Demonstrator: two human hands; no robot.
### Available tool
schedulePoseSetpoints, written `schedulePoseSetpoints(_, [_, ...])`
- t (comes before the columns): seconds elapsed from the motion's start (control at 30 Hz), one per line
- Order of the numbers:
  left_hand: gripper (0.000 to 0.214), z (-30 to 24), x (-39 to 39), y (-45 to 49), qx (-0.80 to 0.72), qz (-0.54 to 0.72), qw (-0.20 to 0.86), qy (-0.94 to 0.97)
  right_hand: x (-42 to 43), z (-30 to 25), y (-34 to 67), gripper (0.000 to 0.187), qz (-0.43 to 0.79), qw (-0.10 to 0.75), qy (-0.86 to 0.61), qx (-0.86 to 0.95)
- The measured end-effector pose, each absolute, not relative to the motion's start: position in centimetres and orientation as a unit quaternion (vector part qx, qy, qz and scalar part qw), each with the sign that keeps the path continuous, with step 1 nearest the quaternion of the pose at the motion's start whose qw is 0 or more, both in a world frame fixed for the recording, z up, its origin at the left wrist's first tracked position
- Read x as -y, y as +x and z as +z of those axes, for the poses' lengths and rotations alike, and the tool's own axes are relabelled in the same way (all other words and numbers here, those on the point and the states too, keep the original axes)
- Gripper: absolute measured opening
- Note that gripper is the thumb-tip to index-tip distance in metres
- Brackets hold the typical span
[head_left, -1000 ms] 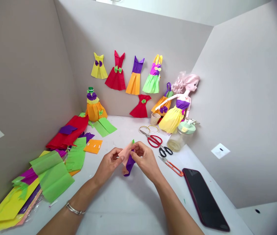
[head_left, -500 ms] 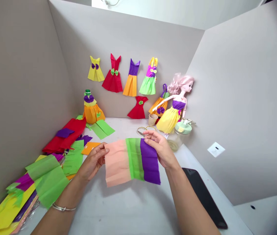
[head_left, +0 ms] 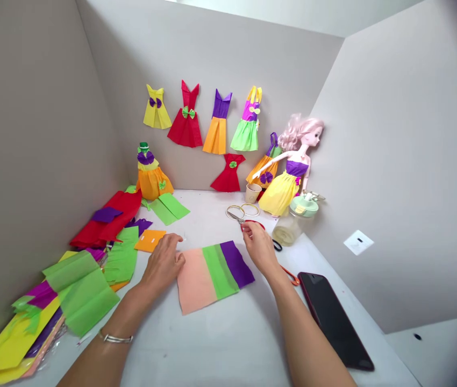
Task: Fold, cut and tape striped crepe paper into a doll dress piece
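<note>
A strip-coloured sheet of crepe paper (head_left: 220, 274), peach, green and purple side by side, lies on the table between my hands. My left hand (head_left: 164, 262) is at its peach end, fingers bent and apart, the thumb at the paper's edge. Past the purple end, my right hand (head_left: 258, 248) hangs with loosely curved fingers and no paper in them. Its fingertips overlap the red handle of a pair of scissors (head_left: 238, 217) in view; whether they touch it, I cannot tell. Black and orange handle loops (head_left: 291, 276) show partly behind my right wrist and forearm.
Coloured paper sheets (head_left: 85, 298) are heaped along the left side. Small paper dresses (head_left: 186, 115) hang on the back wall. A doll (head_left: 288, 174), a paper cup (head_left: 253, 192), a lidded jar (head_left: 293, 223) and gold rings (head_left: 250, 209) stand or lie behind; a phone (head_left: 335, 320) lies at right.
The striped paper, held up between both hands before, now lies on the table. Both hands have let go; the right has moved slightly away from the purple end. My view has shifted a little.
</note>
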State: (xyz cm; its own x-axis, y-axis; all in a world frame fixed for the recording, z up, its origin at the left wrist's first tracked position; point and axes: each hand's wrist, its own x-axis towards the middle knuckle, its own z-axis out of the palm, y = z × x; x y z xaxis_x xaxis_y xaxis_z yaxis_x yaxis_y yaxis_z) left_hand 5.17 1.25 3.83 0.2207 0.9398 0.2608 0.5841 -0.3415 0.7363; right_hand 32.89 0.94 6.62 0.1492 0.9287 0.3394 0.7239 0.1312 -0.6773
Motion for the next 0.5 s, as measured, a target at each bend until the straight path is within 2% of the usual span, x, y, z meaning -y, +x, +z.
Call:
schedulePoseSetpoints(0.1, [0.038,3.1,-0.1,6.7,-0.460,0.335,0.214,0.794,0.0,6.2,31.0,0.020,0.105,0.350,-0.619,0.695])
schedulePoseSetpoints(0.3, [0.051,0.6,0.4,8.1,-0.386,0.272,0.216,0.855,0.5,4.3,27.6,0.013,0.096,0.250,-0.569,0.778])
schedulePoseSetpoints(0.43, [0.031,2.5,0.8,7.9,-0.383,0.288,0.224,0.849,0.5,4.7,28.2,0.015,0.069,0.252,-0.580,0.772])
schedulePoseSetpoints(0.5, [0.017,4.6,2.3,7.9,-0.358,0.314,0.294,0.828,0.5,5.1,28.7,0.016,0.059,0.257,-0.588,0.765])
